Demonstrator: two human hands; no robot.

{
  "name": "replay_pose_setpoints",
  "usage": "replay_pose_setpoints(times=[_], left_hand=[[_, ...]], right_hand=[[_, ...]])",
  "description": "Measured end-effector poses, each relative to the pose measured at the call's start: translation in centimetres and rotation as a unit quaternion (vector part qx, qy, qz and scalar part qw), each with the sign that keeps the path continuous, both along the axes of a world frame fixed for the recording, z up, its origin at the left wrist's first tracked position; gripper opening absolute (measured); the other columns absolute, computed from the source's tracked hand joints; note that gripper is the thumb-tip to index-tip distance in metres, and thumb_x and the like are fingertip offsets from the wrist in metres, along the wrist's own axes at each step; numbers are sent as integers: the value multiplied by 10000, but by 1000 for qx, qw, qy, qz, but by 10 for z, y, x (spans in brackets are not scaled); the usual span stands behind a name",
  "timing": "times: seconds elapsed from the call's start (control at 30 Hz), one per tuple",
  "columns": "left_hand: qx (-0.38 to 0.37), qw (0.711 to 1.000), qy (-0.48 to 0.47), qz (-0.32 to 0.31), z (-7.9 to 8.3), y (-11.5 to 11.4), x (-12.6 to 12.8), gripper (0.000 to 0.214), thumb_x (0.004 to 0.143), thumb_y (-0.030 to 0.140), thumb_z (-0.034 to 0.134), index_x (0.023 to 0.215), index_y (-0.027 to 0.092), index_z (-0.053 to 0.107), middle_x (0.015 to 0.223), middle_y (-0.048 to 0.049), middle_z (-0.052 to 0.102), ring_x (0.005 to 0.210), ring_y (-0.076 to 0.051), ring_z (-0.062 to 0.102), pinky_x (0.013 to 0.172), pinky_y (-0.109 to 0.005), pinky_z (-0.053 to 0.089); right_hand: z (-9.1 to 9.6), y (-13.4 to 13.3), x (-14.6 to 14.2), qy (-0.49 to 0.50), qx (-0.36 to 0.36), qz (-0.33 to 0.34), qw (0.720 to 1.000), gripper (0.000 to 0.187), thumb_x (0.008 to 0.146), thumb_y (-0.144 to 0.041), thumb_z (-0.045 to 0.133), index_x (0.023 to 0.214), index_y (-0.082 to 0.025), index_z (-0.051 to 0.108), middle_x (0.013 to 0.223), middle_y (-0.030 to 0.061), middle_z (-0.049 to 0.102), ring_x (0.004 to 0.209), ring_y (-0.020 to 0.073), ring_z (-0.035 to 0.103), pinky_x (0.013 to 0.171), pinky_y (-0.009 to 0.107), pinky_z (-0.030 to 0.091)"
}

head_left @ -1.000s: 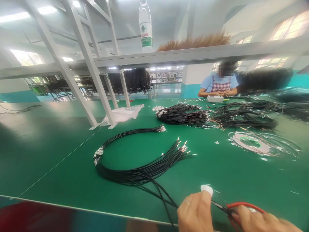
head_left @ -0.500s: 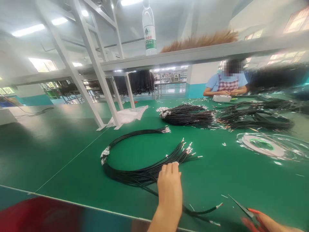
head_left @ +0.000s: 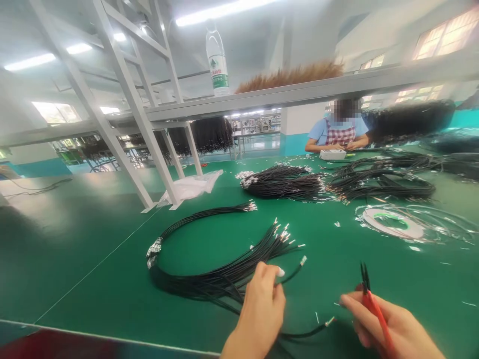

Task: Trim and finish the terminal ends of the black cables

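Observation:
A curved bundle of black wires with metal terminal ends lies on the green table in front of me. My left hand pinches one black wire from that bundle between thumb and fingers, its terminal end lifted just right of the fingers. My right hand is closed around red-handled scissors, blades pointing up and closed. Another loose wire end lies on the table between my two hands.
More black wire bundles and a reel of tape lie farther back. A white shelf frame stands on the table, with a water bottle on top. A person in a blue shirt works across the table.
My left hand went from lying flat on the bundle to pinching one wire and lifting it. My right hand came up into view with the scissors, blades now upright.

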State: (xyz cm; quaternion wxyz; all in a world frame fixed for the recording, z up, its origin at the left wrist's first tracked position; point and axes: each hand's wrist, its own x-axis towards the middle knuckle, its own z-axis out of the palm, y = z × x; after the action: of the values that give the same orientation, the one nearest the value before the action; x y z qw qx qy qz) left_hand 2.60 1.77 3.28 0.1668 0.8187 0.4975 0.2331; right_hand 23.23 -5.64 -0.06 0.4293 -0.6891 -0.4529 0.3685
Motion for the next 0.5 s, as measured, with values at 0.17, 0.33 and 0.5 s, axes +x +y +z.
replay_pose_setpoints(times=[0.17, 0.33, 0.5], left_hand=[[52, 988, -82, -122, -9, -29, 12, 157, 866, 90, 518, 925, 166, 643, 860, -67, 648, 742, -193, 620, 668, -285, 478], [185, 972, -69, -128, -24, -36, 19, 237, 911, 117, 410, 845, 167, 632, 690, -54, 643, 608, -198, 562, 610, -302, 448], [190, 968, -122, -114, -22, -38, 21, 305, 932, 151, 360, 735, 174, 592, 616, -51, 619, 549, -174, 532, 572, -285, 397]], right_hand=[[13, 3, -23, 225, 36, -9, 974, 516, 732, -702, 617, 601, -204, 606, 345, -45, 481, 398, 120, 398, 502, 279, 288], [27, -2, -36, 274, 36, 15, 961, 487, 736, -642, 673, 564, -198, 567, 357, -67, 439, 408, 96, 348, 514, 271, 255], [31, -6, -42, 243, 22, 34, 969, 469, 766, -629, 641, 588, -205, 550, 390, -73, 420, 433, 104, 304, 511, 277, 235]])
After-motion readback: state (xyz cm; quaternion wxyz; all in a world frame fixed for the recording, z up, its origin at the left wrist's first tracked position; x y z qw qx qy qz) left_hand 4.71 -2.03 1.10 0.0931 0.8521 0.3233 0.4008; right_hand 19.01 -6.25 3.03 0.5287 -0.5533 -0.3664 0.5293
